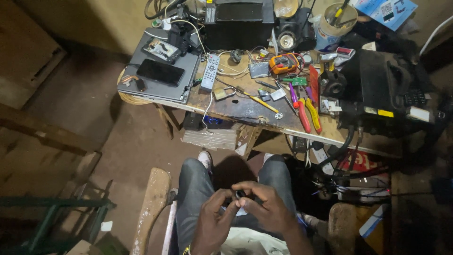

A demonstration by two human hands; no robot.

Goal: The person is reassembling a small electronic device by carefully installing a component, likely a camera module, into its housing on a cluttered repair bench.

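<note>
— What are the hands doing at bottom centre?
— The left hand (214, 222) and right hand (264, 205) together pinch a small dark part (239, 194) over the lap.
— Any packages?
— A blue-and-white printed paper box (387, 10) lies at upper right, above the cluttered wooden workbench (236, 109).

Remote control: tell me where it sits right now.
In the head view, the grey remote control lies on the wooden workbench, left of centre, just right of the grey laptop with the black phone on it, left of the orange multimeter.
</note>
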